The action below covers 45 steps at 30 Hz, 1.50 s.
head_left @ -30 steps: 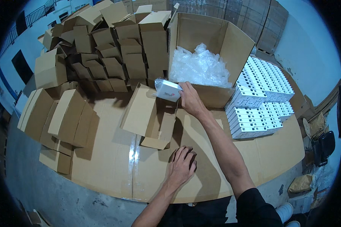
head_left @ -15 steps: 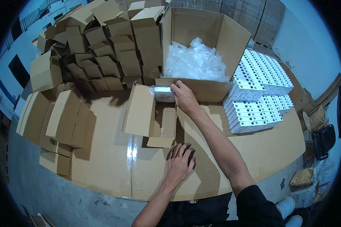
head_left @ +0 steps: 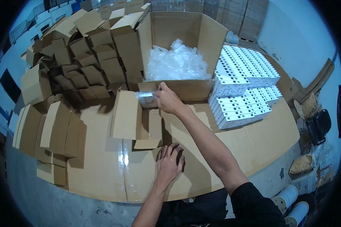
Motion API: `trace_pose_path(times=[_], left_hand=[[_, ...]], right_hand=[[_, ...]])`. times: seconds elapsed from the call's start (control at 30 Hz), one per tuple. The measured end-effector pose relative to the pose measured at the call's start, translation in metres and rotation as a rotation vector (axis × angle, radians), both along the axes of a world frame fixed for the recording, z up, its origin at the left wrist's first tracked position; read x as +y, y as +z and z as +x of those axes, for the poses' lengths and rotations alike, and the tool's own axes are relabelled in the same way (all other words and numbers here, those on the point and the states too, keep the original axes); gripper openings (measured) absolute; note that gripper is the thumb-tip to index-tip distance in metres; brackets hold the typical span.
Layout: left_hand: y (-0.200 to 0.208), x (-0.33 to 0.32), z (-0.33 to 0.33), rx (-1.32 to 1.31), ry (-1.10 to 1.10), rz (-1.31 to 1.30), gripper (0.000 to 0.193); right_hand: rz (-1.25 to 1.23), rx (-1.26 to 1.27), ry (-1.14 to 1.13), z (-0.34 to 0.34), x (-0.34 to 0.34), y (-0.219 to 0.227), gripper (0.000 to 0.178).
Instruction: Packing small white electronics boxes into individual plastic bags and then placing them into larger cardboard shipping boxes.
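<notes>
My right hand [head_left: 169, 100] reaches over the far end of an open brown carton [head_left: 126, 118]. Its fingers are closed on a small white box in clear plastic wrap [head_left: 147, 99], which lies at the carton's far end. The carton's left flap stands folded outward, and its near flap lies toward me. Part of the wrapped box is hidden by my fingers. On the cardboard-covered table, just nearer than the carton, my left hand [head_left: 169, 162] rests palm down with its fingers lying loosely apart and holds nothing.
Behind the carton stands a large open box [head_left: 185, 90] heaped with clear plastic wrap [head_left: 178, 62]. White boxes [head_left: 236, 113] are stacked on the right. Several empty brown cartons [head_left: 102, 56] pile up at the back left, with more cartons [head_left: 55, 128] at the left edge. The table surface [head_left: 94, 174] is cardboard.
The whole view has shifted, so the table and boxes sit farther left in the picture. My right hand keeps hold of the wrapped box at the carton's far end; my left hand stays resting.
</notes>
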<state>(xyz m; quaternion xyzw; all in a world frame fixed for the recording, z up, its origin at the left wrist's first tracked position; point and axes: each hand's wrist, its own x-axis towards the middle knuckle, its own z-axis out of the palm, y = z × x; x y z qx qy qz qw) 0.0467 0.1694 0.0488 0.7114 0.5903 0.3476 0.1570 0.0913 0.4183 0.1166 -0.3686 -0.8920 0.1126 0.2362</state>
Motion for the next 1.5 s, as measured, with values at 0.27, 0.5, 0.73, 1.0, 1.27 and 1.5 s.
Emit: trace_pose_path(times=[0.27, 0.5, 0.73, 1.0, 1.27, 1.5], left_hand=[[-0.003, 0.002, 0.001, -0.025, 0.028, -0.088, 0.029], [-0.009, 0.006, 0.007, 0.026, -0.048, 0.091, 0.027], [-0.004, 0.004, 0.013, 0.003, -0.033, 0.047, 0.022], [-0.012, 0.01, 0.013, -0.041, -0.053, 0.052, 0.019], [-0.01, 0.007, 0.008, -0.027, -0.031, -0.006, 0.03], [-0.014, 0.008, 0.014, -0.014, -0.019, 0.014, 0.018]], right_hand=[[-0.038, 0.422, 0.039, 0.082, -0.079, 0.017, 0.046], [0.086, 0.449, -0.275, 0.222, -0.107, 0.059, 0.043], [0.249, 0.37, -0.571, 0.348, -0.102, 0.055, 0.047], [0.122, 0.155, -0.957, 0.458, -0.093, -0.005, 0.06], [0.137, 0.14, -0.987, 0.481, -0.09, -0.045, 0.05], [0.161, 0.176, -0.966, 0.505, -0.08, -0.058, 0.043]])
